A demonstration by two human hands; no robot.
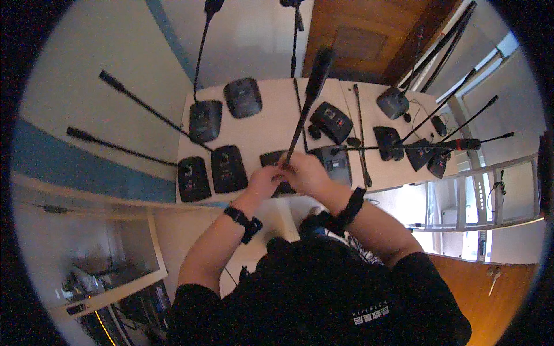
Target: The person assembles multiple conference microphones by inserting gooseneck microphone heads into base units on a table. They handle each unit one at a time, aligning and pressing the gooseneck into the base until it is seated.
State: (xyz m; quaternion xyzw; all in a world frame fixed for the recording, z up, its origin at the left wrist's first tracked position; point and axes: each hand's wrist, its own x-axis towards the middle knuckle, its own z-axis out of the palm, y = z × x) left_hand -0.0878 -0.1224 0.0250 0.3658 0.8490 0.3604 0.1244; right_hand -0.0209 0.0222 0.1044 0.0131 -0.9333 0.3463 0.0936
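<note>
Both my hands come together over the near edge of the table (271, 130), at the lower end of a black gooseneck microphone (304, 112). Its stem rises away from me, tilted slightly right, with the thick head uppermost. My left hand (266, 180) has its fingers closed around the stem's foot. Against it, my right hand (309, 175) also grips that end with bent fingers. Beneath them sits a dark microphone base (270, 158), mostly covered by my hands; whether the stem is joined to it I cannot tell. Close by on the right lies another base (336, 163) with a stem.
Several bases with stems stand at the left, including a near one (193, 179) and its neighbour (228, 168). One stemless base (242, 97) lies farther back. A tilted base (332, 122), a loose stem (360, 132) and more microphones crowd the right. A wooden door (363, 43) stands behind.
</note>
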